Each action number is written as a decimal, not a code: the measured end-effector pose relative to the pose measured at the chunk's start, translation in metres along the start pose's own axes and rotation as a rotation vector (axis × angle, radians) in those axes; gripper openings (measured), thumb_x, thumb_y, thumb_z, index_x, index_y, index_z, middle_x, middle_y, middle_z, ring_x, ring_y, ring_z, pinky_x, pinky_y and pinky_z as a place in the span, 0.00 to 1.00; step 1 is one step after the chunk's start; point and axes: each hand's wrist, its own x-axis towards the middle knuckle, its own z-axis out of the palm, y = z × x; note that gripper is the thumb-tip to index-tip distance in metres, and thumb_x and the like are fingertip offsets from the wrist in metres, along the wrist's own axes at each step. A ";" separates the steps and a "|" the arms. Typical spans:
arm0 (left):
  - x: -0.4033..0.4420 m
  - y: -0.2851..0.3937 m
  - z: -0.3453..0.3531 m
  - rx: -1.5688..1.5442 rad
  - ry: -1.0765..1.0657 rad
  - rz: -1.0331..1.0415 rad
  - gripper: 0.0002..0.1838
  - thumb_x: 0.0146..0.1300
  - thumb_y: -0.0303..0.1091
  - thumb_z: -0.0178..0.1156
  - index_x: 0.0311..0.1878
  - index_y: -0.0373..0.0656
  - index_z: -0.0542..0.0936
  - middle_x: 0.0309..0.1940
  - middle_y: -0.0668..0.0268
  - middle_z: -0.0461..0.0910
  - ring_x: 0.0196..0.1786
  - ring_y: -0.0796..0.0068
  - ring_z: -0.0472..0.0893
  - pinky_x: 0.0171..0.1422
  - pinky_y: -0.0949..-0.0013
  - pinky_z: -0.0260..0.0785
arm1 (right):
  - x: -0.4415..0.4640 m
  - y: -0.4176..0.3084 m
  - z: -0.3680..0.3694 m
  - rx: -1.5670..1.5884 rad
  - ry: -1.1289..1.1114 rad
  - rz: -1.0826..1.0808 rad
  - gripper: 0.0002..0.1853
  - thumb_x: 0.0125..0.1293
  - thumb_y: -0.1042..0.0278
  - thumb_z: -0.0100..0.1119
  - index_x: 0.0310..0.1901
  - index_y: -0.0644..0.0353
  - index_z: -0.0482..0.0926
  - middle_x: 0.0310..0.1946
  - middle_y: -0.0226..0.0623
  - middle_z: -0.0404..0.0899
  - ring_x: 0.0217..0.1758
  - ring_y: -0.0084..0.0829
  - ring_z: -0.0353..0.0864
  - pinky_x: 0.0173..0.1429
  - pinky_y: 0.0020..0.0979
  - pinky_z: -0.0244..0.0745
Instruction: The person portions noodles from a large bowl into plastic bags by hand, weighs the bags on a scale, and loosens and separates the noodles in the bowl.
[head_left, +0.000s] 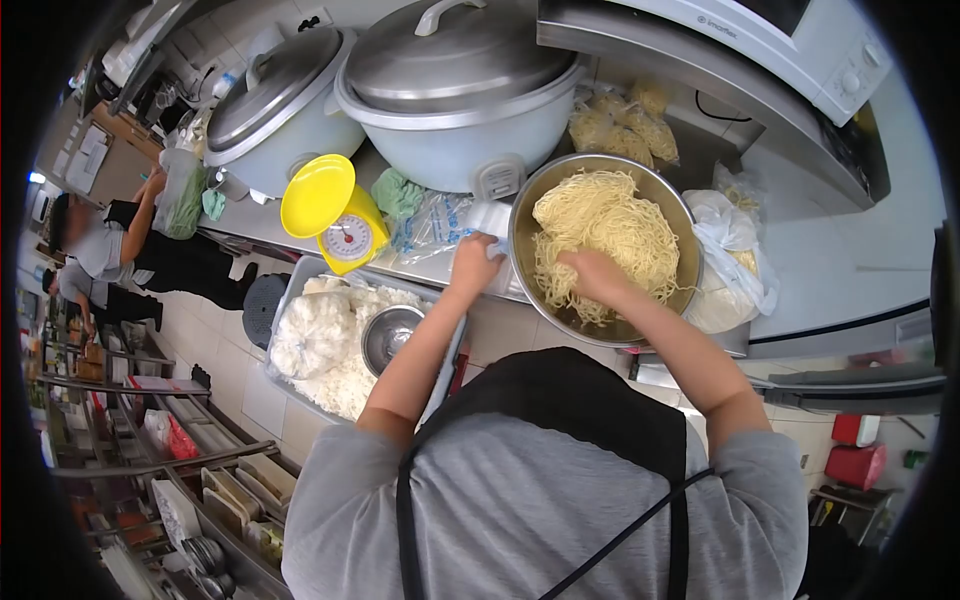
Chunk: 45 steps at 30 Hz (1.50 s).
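Note:
A large metal bowl (690, 290) full of pale yellow noodles (640, 235) stands on the counter. My right hand (592, 277) reaches into it, fingers bent into the noodles; their tips are hidden. Left of the bowl, my left hand (476, 262) has its fingers closed on thin, clear plastic (497, 250) beside the bowl's rim. Further left are a flat plastic sheet with blue print (430, 228), a green cloth (399, 192) and a yellow scale (350, 238). Below them, a grey tub (290, 372) holds white rice (345, 385), a filled clear bag (310, 335) and a small metal bowl (392, 338).
Two large lidded cookers (455, 130) (285, 110) line the back. Bagged noodles (625, 125) lie behind the bowl, and a white plastic bag (735, 250) sits right of it. A metal shelf (700, 90) overhangs the right. Two people (105, 240) stand at the far left.

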 end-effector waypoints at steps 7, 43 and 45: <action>0.003 0.028 0.000 0.425 -0.104 -0.182 0.28 0.40 0.43 0.68 0.43 0.35 0.75 0.36 0.53 0.72 0.41 0.52 0.72 0.42 0.58 0.70 | -0.012 -0.068 -0.088 -0.099 0.032 0.165 0.21 0.43 0.69 0.65 0.43 0.54 0.74 0.34 0.48 0.76 0.42 0.46 0.76 0.44 0.42 0.71; -0.030 -0.044 -0.196 -1.741 0.182 -0.078 0.10 0.56 0.28 0.55 0.41 0.38 0.73 0.46 0.57 0.76 0.47 0.70 0.77 0.47 0.69 0.70 | 0.079 -0.106 -0.068 0.856 -0.141 -0.304 0.08 0.59 0.71 0.57 0.38 0.65 0.74 0.29 0.31 0.76 0.31 0.21 0.74 0.41 0.23 0.68; -0.036 -0.035 -0.191 -1.839 0.350 -0.298 0.16 0.60 0.38 0.56 0.44 0.36 0.73 0.46 0.55 0.75 0.47 0.69 0.77 0.50 0.68 0.70 | 0.065 -0.102 -0.085 0.930 -0.179 -0.309 0.08 0.60 0.70 0.56 0.38 0.64 0.75 0.26 0.27 0.74 0.28 0.17 0.72 0.38 0.21 0.67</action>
